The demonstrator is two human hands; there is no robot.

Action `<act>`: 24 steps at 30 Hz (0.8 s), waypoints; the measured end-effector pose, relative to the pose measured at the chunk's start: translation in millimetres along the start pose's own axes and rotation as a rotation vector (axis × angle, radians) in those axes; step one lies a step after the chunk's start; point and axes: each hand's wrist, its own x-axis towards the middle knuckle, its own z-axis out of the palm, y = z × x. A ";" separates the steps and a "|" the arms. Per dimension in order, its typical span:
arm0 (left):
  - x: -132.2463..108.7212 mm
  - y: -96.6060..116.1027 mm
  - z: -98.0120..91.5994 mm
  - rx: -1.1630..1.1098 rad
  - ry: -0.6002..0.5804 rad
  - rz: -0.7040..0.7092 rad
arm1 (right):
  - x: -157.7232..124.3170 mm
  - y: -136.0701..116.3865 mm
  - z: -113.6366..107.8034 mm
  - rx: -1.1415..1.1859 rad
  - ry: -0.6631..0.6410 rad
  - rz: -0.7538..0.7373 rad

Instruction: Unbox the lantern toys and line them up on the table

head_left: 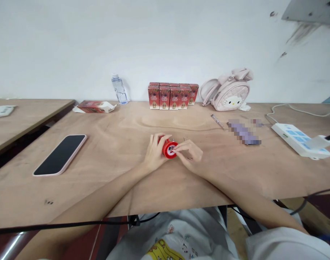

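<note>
At the left of the wooden table [113, 141], a phone [60, 155] is laid flat, with an opened red carton [93, 106] and a clear bottle [120, 90] set farther back by the wall [81, 47]. Near mid-table, in front of grouped red boxes [169, 98], a red round-faced object [169, 152] is clasped by the left hand [155, 152], and its face is met by the right hand [191, 154], fingertips [179, 147] drawn together; whether anything is pinched there cannot be told. To the right, a pink bag [232, 96], a pen [217, 121] and a white power strip [295, 139] are placed.
</note>
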 end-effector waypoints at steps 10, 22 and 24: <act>1.1 0.8 -2.0 -0.038 0.001 -0.072 | -5.1 6.4 3.3 0.007 0.102 0.138; 4.4 -2.0 -1.1 -0.049 0.108 -0.199 | -18.5 56.5 2.5 -0.152 -0.382 0.476; 4.4 -2.0 -1.1 -0.046 0.107 -0.196 | -19.3 57.9 3.7 -0.193 -0.450 0.457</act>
